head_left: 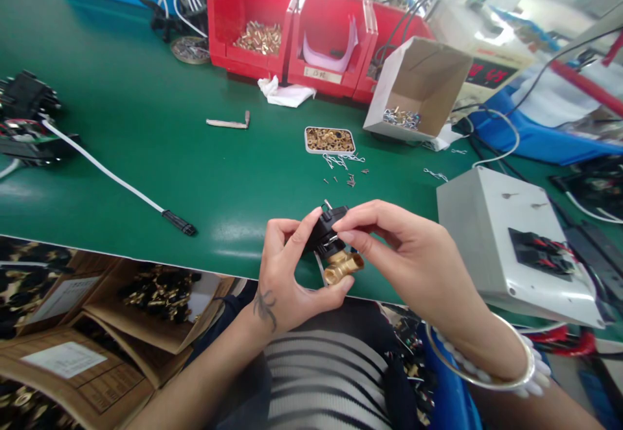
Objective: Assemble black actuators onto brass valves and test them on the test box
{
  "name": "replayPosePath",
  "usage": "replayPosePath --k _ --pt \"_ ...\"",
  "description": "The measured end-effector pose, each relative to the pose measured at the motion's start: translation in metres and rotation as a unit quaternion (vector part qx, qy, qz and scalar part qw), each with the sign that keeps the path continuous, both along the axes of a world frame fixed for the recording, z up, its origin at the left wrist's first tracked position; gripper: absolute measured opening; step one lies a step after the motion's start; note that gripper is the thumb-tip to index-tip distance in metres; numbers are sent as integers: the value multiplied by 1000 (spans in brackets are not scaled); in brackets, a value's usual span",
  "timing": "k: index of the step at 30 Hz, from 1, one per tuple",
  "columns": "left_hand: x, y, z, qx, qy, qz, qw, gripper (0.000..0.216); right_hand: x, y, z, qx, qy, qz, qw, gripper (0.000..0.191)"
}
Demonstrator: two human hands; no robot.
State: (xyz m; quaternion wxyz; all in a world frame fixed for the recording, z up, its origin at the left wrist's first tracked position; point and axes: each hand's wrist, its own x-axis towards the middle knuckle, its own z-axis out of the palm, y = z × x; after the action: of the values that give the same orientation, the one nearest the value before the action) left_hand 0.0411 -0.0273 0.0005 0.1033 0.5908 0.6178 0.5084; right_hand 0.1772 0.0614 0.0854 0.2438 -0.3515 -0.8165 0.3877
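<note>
Just over the table's front edge, my left hand [292, 268] grips a valve with a brass body [342, 266] and a black plastic housing [322, 230] above it. Its fingers hold the housing while the thumb lies under the brass ports. My right hand [403, 242] has thumb and forefinger pinched at the housing's right side. A thin shiny metal clip [333, 240] shows at those fingertips, by the neck between housing and brass; the fingers hide part of it. Beyond my hands lie several wire hairpin clips [335, 161] and small screws [351, 181].
A tray of brass parts [329, 152], a bent metal tool [228, 123] and a white cable [107, 165] lie on the green table [146, 112]. Red bins [250, 60] and a cardboard box [413, 86] stand behind. At right sits a grey switch box [516, 248]; cartons [121, 358] are below left.
</note>
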Motion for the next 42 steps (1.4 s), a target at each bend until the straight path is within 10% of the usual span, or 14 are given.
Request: replayPosePath --k 22,35,39,42 --pt "-1 1 1 -3 -20 -17 1000 78 1 5 -4 -8 24 13 1000 10" --pt "-3 0 0 -10 -51 -23 998 76 17 16 -10 116 1 9 993 21" --pt "-3 -1 -5 -16 -99 1 995 75 41 18 -33 167 -138 -156 964 58" --pt "-3 -1 -7 -16 -107 8 994 76 45 1 -60 204 -294 -136 924 71"
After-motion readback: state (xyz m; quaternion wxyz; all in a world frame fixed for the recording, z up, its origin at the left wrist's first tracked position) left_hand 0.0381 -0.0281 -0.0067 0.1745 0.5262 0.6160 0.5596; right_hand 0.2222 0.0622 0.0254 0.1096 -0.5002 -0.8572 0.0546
